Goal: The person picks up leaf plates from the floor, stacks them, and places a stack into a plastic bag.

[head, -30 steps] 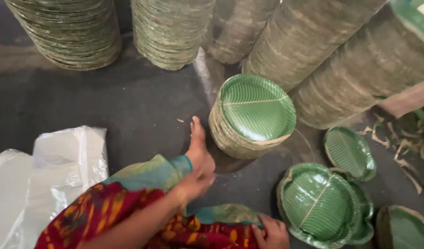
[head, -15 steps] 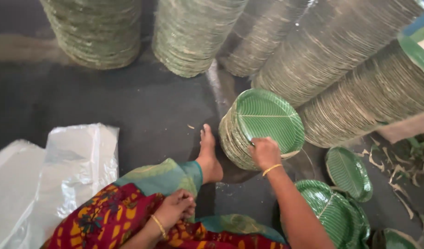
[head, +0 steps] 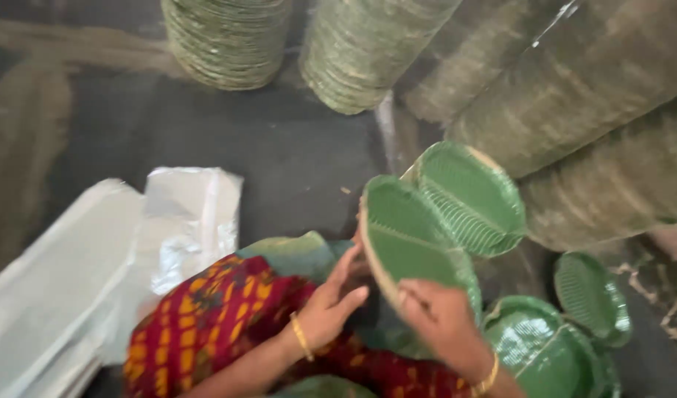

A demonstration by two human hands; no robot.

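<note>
My left hand and right hand clasp a tilted bundle of green leaf plates, steadying it off the short stack.

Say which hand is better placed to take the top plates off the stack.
Right. The right hand already grips the rim of the tilted green plates from above; the left hand only supports them from beneath, beside the patterned cloth.

The scene is lit softly and evenly, rather dim. Glare is seen on the white plastic sheet and on the floor. Motion blur is spread everywhere, strongest at the upper stacks.
</note>
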